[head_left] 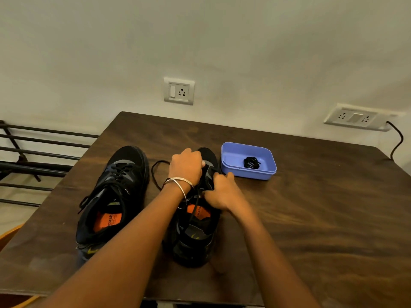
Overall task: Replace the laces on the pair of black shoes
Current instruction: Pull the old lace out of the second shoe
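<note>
On the surface (311,218), two black shoes stood side by side, left hand (186,165) and right hand (222,190) both gripped the right shoe (195,241), its lace (155,172) looped left, left shoe (113,196) laced, coiled lace (251,162) in tray (231,152) far right.

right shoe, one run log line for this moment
stage: lacing right shoe | left hand: on its front | right hand: gripping its upper | lace: loop loose on table | left shoe: laced | tray: coiled lace

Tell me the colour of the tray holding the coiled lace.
Light blue-purple tray, seen in the head view.
</note>
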{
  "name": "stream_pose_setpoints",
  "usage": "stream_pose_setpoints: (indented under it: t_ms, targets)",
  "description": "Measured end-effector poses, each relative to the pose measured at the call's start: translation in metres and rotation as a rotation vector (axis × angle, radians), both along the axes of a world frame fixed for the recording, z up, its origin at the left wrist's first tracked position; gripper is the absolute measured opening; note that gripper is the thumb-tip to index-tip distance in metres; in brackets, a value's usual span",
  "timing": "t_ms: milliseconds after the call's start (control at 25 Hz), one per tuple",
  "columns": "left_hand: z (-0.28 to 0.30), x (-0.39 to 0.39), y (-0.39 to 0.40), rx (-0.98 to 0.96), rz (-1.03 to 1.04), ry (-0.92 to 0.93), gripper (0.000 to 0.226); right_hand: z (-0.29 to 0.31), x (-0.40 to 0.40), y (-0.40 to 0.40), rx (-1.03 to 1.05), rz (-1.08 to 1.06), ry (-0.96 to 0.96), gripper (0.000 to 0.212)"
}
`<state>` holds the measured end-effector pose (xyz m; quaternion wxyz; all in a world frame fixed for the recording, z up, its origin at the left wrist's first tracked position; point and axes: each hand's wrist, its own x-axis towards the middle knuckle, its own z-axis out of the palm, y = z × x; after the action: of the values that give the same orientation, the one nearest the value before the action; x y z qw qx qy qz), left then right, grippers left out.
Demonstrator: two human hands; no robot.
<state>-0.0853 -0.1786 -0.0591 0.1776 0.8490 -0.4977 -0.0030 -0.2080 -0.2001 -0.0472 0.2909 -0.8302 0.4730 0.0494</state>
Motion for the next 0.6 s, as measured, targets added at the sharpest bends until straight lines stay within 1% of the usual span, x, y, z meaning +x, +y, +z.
stream_pose_setpoints:
  t_ms: [40,80,120,200,240,280,320,360,400,440,480,560,600]
  targets:
    - [0.0,-0.001,0.001,-0.036,0.051,0.074,0.023,-0.004,0.001,0.003,-0.011,-0.02,0.015,0.061]
    - [0.001,-0.001,0.003,-0.117,0.12,0.239,0.022,-0.005,0.002,0.007,-0.013,-0.044,0.022,0.069]
    - [0.003,0.002,0.005,-0.255,0.209,0.527,0.022,-0.008,0.003,0.009,-0.016,-0.066,0.02,0.075]
    - [0.007,0.004,0.008,-0.581,0.385,1.237,0.025,-0.009,0.003,0.012,-0.042,-0.089,0.019,0.079]
    - [0.009,0.004,0.01,-0.677,0.445,1.482,0.026,-0.009,0.004,0.012,-0.041,-0.099,0.021,0.08]
    - [0.009,0.005,0.011,-0.72,0.472,1.594,0.026,-0.008,0.004,0.013,-0.036,-0.111,0.024,0.08]
    - [0.009,0.004,0.011,-0.734,0.478,1.639,0.025,-0.007,0.005,0.014,-0.033,-0.121,0.024,0.081]
    - [0.011,0.002,0.012,-0.735,0.457,1.636,0.023,-0.006,0.005,0.014,-0.031,-0.125,0.026,0.081]
    - [0.014,0.0,0.012,-0.725,0.428,1.58,0.02,-0.005,0.005,0.015,-0.033,-0.122,0.024,0.082]
    - [0.016,-0.001,0.012,-0.701,0.404,1.448,0.017,-0.005,0.005,0.016,-0.036,-0.111,0.02,0.082]
    - [0.016,-0.001,0.011,-0.655,0.391,1.226,0.02,-0.005,0.005,0.016,-0.041,-0.1,0.017,0.082]
    - [0.013,0.003,0.011,-0.445,0.361,0.584,0.033,-0.006,0.004,0.014,-0.048,-0.084,0.018,0.082]
    - [0.012,0.005,0.01,-0.357,0.287,0.333,0.034,-0.007,0.004,0.013,-0.049,-0.076,0.019,0.082]
